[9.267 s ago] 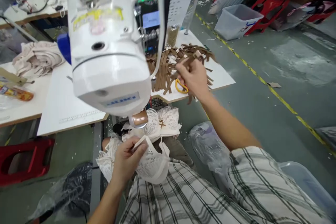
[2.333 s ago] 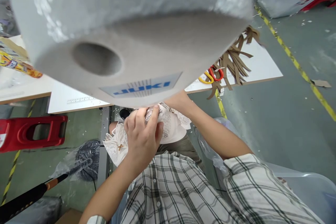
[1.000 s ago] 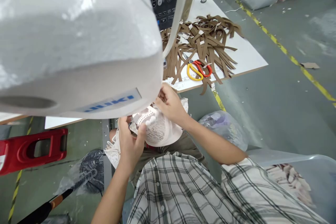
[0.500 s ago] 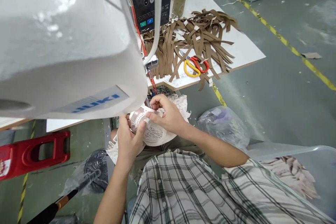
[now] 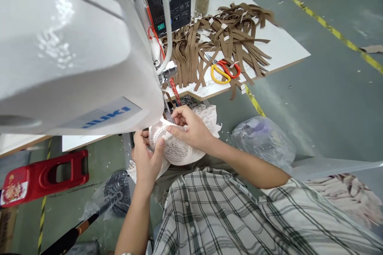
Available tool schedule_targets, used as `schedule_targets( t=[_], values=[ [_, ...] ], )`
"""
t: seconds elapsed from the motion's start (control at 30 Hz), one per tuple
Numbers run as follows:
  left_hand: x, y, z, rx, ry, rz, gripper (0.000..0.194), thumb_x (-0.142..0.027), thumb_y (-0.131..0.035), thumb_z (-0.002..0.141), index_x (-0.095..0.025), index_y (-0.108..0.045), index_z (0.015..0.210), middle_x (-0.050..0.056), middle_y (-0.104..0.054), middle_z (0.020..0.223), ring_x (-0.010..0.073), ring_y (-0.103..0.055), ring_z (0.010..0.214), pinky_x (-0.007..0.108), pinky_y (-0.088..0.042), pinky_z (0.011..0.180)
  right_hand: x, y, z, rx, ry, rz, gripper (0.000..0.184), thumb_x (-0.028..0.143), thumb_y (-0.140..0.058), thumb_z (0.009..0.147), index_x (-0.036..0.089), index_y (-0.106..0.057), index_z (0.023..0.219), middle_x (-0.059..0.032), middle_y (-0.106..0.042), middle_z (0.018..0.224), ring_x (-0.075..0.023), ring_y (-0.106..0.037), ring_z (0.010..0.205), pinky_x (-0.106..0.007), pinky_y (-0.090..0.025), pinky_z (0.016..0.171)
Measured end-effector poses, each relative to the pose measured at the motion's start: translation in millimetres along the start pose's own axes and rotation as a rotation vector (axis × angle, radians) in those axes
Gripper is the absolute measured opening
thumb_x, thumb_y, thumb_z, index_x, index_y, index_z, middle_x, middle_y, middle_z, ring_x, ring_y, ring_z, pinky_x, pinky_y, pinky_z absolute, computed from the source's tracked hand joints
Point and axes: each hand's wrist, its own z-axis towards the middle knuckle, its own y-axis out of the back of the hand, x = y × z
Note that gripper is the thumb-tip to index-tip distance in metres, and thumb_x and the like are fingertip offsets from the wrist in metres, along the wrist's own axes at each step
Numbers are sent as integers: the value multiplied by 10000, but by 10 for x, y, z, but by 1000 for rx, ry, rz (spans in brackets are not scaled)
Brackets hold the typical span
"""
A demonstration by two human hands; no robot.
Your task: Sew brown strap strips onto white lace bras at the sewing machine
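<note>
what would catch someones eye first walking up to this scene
The big white sewing machine head fills the upper left, close to the camera. Just below it, the left hand and right hand pinch a white lace garment piece over the lap. Behind, a heap of brown strips covers the white table, with red and yellow scissors lying on them.

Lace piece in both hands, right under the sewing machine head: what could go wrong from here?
Fingers: the right hand and left hand pinch the lace piece close under the sewing machine head, so they could get caught. View: the head hides the stitching spot, so the lace may feed crooked. Snag: brown strips hang over the table edge above the lace.
</note>
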Motion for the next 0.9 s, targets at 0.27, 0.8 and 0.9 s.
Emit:
schedule_targets(
  t=[0.27, 0.8, 0.9],
  values=[
    [-12, 44, -25, -49, 7, -84, 525, -497, -619, 914, -198, -454, 1312, 87, -560, 1123, 150, -585, 839, 254, -498, 696, 51, 8, -3, -11, 16, -66, 356, 470, -682, 857, 224, -493, 1031, 10, -511, 876, -127, -512, 760, -266, -418, 642],
    [-306, -155, -399, 295, 135, -354, 247, -430, -532, 988, -219, -629, 1070, 47, -640, 983, 160, -598, 890, 260, -485, 794, 19, 455, -417, 192, -306, 371, 344, 441, -710, 848, 211, -732, 1103, -40, -736, 1060, -185, -677, 941, -308, -507, 832],
    [-277, -237, -356, 352, 219, -503, 313, -464, -514, 987, -213, -691, 1047, 66, -680, 1020, 193, -624, 974, 312, -490, 897, -26, 485, -576, 218, -382, 443, 318, 440, -732, 837, 214, -754, 1061, -31, -751, 993, -166, -687, 871, -286, -519, 782]
  ],
)
